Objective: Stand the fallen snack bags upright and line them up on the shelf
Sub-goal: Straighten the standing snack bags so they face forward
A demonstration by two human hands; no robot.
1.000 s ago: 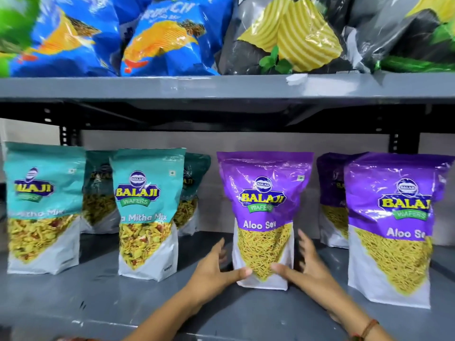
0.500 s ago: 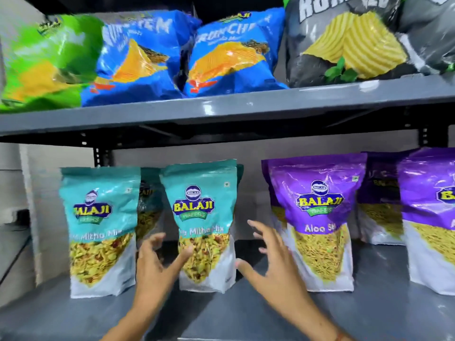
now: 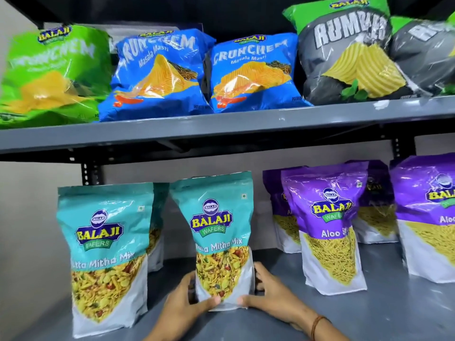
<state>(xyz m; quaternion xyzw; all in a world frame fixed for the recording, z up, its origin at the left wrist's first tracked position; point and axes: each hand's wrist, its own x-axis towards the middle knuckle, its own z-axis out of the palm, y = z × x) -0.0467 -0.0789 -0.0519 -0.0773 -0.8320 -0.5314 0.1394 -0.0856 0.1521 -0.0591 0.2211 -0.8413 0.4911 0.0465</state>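
Behind the front teal pouch (image 3: 105, 244) there's another teal pouch (image 3: 157, 232), mostly hidden. At 3 o'clock, a purple pouch (image 3: 428, 217) gets chopped by the frame edge. The green bag (image 3: 49, 72) at 10 o'clock is too blurry to read. Both forearms run off the bottom.

Three teal mix pouches (image 3: 214, 232), four purple sev pouches (image 3: 327, 227), five chip bags (image 3: 157, 72), two hands (image 3: 182, 308).
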